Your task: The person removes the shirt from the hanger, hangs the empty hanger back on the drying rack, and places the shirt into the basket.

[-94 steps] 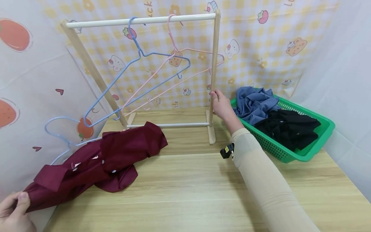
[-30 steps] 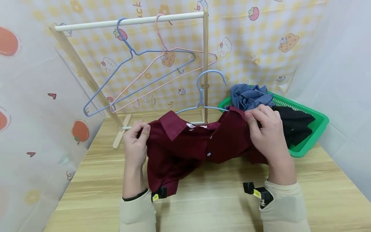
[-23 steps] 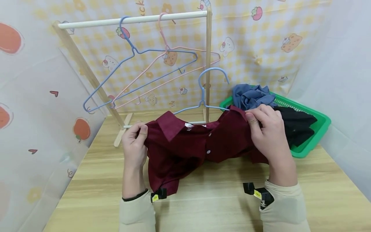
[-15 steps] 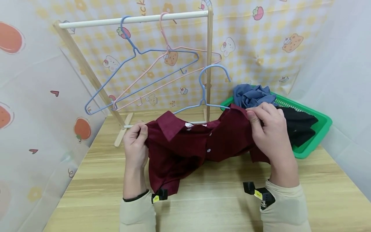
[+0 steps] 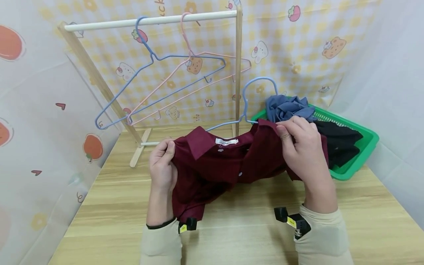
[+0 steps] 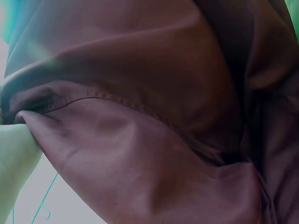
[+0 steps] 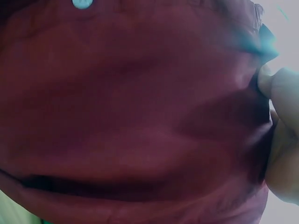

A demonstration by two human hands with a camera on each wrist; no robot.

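A maroon button shirt (image 5: 225,162) hangs between my two hands above the table. My left hand (image 5: 163,165) pinches its shoulder on the left, thumb on top. On the other side my right hand (image 5: 302,147) grips the shoulder near the collar. A light blue hanger (image 5: 246,110) sits inside the shirt; its hook and upper arms stick out at the neck, the rest is hidden by cloth. In the left wrist view the shirt (image 6: 131,140) fills most of the picture. The right wrist view shows the shirt front (image 7: 140,107) with a button, and part of my hand (image 7: 285,130).
Behind the shirt stands a wooden rack (image 5: 239,73) with a white top bar (image 5: 159,21). A blue hanger (image 5: 152,57) and a pink hanger (image 5: 190,51) hang from the bar. At the right, a green basket (image 5: 367,147) holds blue cloth (image 5: 288,108) and black cloth (image 5: 341,140).
Earlier my left hand held the shirt low at the left while my right gripped the rack post. Now both hands hold the shirt in front. Lately the hanger hook has shifted right.
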